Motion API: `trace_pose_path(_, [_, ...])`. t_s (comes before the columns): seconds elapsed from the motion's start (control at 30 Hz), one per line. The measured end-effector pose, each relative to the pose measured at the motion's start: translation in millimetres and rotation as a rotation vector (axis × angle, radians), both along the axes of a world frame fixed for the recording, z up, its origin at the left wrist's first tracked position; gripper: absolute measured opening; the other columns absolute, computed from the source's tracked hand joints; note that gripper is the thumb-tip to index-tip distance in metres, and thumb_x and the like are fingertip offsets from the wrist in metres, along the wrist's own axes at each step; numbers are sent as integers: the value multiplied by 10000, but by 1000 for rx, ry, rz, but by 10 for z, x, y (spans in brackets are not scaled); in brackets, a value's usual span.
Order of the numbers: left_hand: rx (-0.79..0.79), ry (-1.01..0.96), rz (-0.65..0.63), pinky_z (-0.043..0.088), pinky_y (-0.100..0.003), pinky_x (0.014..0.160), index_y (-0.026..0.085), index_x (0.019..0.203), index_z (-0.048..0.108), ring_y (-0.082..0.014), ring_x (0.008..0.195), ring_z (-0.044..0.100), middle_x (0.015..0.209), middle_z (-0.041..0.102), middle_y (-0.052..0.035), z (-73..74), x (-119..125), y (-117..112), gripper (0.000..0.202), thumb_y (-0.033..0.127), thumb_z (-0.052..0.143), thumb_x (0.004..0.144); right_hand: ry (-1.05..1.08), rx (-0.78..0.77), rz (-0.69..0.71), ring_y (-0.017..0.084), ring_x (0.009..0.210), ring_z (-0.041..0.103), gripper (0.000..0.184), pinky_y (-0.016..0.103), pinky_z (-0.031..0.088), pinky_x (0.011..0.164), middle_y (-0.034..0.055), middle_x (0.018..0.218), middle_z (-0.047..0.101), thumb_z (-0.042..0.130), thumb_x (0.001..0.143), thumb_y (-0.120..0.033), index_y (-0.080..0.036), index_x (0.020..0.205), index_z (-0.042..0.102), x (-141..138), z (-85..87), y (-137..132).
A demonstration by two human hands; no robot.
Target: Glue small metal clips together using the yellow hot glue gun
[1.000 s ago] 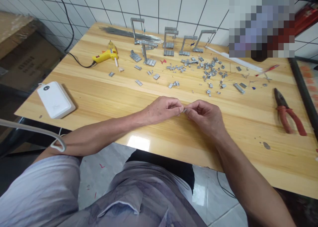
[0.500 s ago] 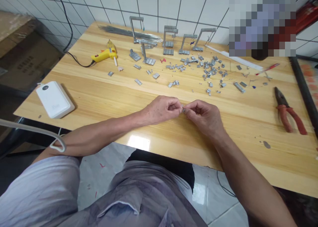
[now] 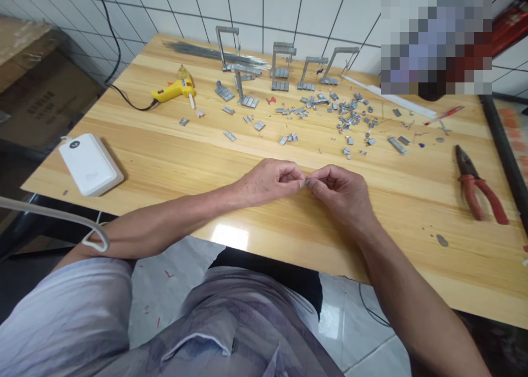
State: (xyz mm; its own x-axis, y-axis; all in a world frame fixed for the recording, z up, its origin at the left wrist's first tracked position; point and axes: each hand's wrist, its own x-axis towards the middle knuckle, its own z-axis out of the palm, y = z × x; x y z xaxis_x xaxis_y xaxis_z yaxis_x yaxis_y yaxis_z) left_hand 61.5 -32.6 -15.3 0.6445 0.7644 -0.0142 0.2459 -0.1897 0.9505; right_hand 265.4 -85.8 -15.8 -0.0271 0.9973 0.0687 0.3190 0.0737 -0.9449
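Note:
Over the wooden table (image 3: pixel 165 146), my left hand (image 3: pixel 276 180) and my right hand (image 3: pixel 340 193) meet fingertip to fingertip, both closed in a pinch. A tiny greyish piece shows at the right thumb and forefinger; it is too small to name, and the fingers hide most of it. Beyond my hands lie a few small grey metal pieces (image 3: pixel 289 139) and a larger scatter of grey scraps (image 3: pixel 350 113). Several grey metal stands (image 3: pixel 280 66) rise at the back, some with a little thing hanging from the arm.
A yellow glue gun (image 3: pixel 175 91) lies at the back left, near a bundle of thin wires (image 3: pixel 206 54). The white power bank (image 3: pixel 91 165) sits at the left edge. Red-handled pliers (image 3: pixel 474 184) and a red pen (image 3: pixel 444 115) lie to the right. A tiled wall (image 3: pixel 322 14) stands behind.
My fingertips have drawn slightly closer, and the tiny piece between them shows less than before. Everything on the table stays in place.

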Motion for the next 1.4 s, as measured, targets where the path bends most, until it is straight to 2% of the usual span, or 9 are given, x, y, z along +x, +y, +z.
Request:
trace_pose_path(0.4, [-65,-23,-24,434,-236,648,158,891,731,-109,720,587,814,717,-11,23,-17,11,226,380,689,882,8,2,-7,132,597,581,183,282,456,561,5,696,728,807,827,-400,-227,791,757,-10,24,-17])
trace_pose_path(0.6, [-7,-9,0,420,-223,638,166,827,707,-88,676,565,743,682,21,-6,9,-1,87,226,647,845,-24,7,-3,125,581,565,164,274,436,543,7,692,733,787,835,-379,-224,788,758,-23,22,-24])
trace_pose_path(0.7, [38,4,8,411,-220,632,167,802,693,-84,666,558,722,668,28,-6,18,-12,80,197,628,836,-33,11,0,120,577,560,129,271,428,544,7,696,736,764,841,-340,-222,789,759,-25,14,-24])
trace_pose_path(1.1, [-31,8,-17,393,-232,613,156,851,706,-92,666,529,757,656,13,24,-4,-5,175,300,613,887,5,4,-8,122,585,562,141,273,419,547,7,685,725,780,831,-351,-219,787,756,-17,17,-15])
trace_pose_path(1.2, [-7,-2,-1,398,-226,614,159,856,713,-92,662,542,733,662,18,10,1,-8,153,293,642,874,5,-2,-13,121,585,562,131,271,415,542,8,694,729,775,832,-341,-219,787,755,-23,15,-18])
trace_pose_path(1.4, [94,40,15,405,-217,634,161,781,670,-81,658,549,696,643,37,-2,13,-21,72,176,613,823,-24,23,5,105,568,549,108,259,409,541,0,695,735,750,835,-307,-206,799,763,-37,6,-24])
